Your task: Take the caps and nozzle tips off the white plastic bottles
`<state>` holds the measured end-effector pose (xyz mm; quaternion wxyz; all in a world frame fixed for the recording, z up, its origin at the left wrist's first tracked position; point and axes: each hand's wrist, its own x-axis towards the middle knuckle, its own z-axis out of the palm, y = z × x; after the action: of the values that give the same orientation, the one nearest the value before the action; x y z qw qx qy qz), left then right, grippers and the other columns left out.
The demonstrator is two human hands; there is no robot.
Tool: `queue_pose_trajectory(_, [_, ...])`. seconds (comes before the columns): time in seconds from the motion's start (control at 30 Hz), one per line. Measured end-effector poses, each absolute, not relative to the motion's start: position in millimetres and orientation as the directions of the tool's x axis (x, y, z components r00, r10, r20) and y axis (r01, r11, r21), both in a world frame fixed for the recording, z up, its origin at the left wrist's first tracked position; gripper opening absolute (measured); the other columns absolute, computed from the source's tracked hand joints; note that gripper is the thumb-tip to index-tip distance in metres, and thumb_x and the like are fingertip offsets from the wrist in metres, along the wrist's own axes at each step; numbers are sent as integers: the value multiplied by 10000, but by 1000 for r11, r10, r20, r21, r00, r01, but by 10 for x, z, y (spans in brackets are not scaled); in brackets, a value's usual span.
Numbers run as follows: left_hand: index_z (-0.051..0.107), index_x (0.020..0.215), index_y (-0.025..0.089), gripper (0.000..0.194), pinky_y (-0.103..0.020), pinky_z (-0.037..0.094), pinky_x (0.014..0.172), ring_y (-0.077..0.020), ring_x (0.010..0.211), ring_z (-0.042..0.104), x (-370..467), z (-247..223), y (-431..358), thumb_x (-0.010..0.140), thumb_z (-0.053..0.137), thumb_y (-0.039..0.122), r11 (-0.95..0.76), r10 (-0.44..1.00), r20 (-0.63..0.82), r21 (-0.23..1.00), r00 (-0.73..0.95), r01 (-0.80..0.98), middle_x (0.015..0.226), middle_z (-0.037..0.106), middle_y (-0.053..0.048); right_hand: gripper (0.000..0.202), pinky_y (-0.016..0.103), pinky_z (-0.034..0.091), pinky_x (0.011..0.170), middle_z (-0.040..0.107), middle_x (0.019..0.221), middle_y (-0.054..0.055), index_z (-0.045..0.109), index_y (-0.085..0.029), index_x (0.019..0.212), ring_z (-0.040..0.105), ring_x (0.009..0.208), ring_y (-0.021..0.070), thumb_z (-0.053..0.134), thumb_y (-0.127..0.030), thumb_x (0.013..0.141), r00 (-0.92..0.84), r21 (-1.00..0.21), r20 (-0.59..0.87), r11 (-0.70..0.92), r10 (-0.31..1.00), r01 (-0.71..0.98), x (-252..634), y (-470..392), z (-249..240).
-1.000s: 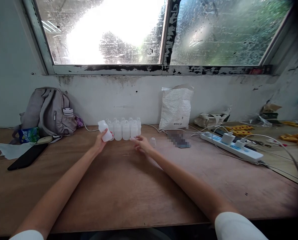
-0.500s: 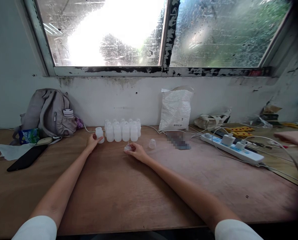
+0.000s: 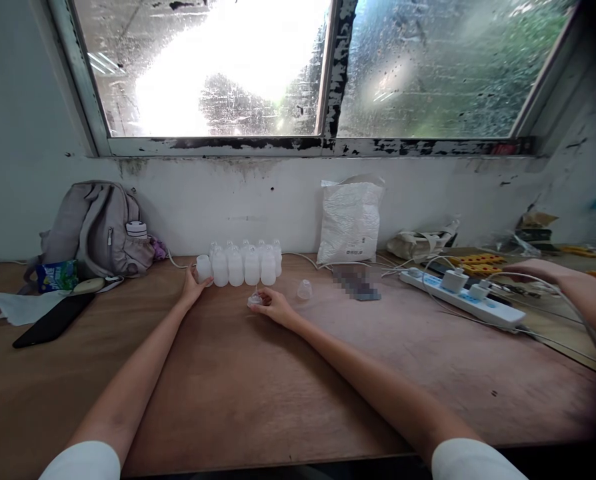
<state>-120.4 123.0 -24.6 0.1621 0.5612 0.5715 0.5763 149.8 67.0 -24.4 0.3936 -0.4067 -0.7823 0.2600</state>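
Note:
Several small white plastic bottles stand in rows near the wall on the wooden table. My left hand grips one white bottle that stands upright on the table at the left end of the rows. My right hand rests on the table in front of the bottles, fingers pinched on a small clear cap. Another clear cap lies loose to the right of my right hand.
A grey backpack, a black phone and a tissue lie at the left. A white bag leans on the wall. A white power strip with cables sits at the right, where another person's arm reaches in.
My left hand lowered the tilted bottle and stood it beside the rows. My right hand picked up a clear cap and drew back slightly. Another person's arm came in from the right.

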Motion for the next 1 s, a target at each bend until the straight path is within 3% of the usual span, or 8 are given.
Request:
queue_pose_trajectory(0.1, [202, 1247, 141, 862, -433, 260, 972, -296, 1227, 228, -1163, -188, 1151, 577, 671, 414, -332, 673, 655, 683, -343, 651, 1319, 232, -186, 441, 271, 433, 675, 603, 867, 40, 563, -173, 985, 545, 714, 142, 639, -391, 609, -372, -747, 397, 531, 839, 400, 1509, 693, -271])
queue_pose_trajectory(0.17, [247, 1221, 142, 685, -432, 274, 956, -280, 1197, 276, -1131, -145, 1077, 682, 580, 403, -356, 518, 795, 535, -315, 766, 1264, 301, -172, 438, 272, 436, 680, 604, 901, 44, 556, -179, 1006, 552, 716, 140, 638, -361, 617, -381, -756, 394, 531, 836, 384, 1513, 710, -290])
queue_pose_trajectory(0.23, [337, 1150, 146, 437, -423, 327, 901, -260, 1101, 391, -1089, -119, 1000, 778, 463, 339, -382, 430, 885, 355, -176, 853, 1132, 423, -149, 452, 268, 439, 673, 598, 932, 49, 536, -185, 1044, 554, 703, 132, 632, -332, 628, -374, -765, 403, 532, 835, 363, 1513, 719, -298])
queue_pose_trajectory(0.33, [434, 1025, 145, 244, -424, 369, 812, -256, 954, 479, -988, -110, 901, 817, 380, 260, -451, 434, 887, 60, 160, 890, 966, 510, -131, 438, 265, 440, 663, 593, 929, 57, 517, -178, 1065, 546, 683, 122, 608, -310, 657, -345, -775, 433, 540, 833, 329, 1506, 716, -287])
queue_pose_trajectory(0.43, [491, 932, 170, 174, -378, 393, 774, -228, 880, 507, -824, -103, 824, 815, 378, 234, -538, 449, 816, -79, 364, 839, 909, 547, -97, 359, 267, 434, 671, 594, 904, 61, 542, -157, 991, 543, 708, 130, 595, -304, 668, -327, -789, 448, 540, 832, 292, 1501, 704, -265])
queue_pose_trajectory(0.6, [511, 936, 183, 185, -323, 416, 775, -188, 856, 524, -472, -42, 689, 813, 391, 253, -665, 457, 692, -151, 559, 731, 906, 561, -68, 267, 259, 422, 642, 587, 781, 30, 538, -141, 816, 536, 686, 130, 618, -320, 634, -290, -836, 442, 507, 849, 212, 1503, 725, -271])
queue_pose_trajectory(0.77, [443, 1074, 182, 291, -341, 421, 806, -201, 925, 514, -235, 13, 580, 802, 405, 280, -738, 512, 626, -30, 588, 674, 994, 534, -89, 307, 233, 394, 556, 543, 650, -11, 488, -151, 704, 489, 578, 107, 652, -378, 579, -227, -838, 451, 497, 863, 225, 1523, 787, -315])
queue_pose_trajectory(1.0, [405, 1123, 190, 338, -320, 433, 797, -193, 936, 519, -223, 8, 564, 792, 419, 260, -765, 569, 576, 109, 587, 635, 1033, 523, -78, 337, 227, 364, 547, 516, 601, -16, 473, -160, 640, 471, 574, 116, 649, -438, 567, -200, -778, 479, 519, 855, 354, 1553, 762, -294])
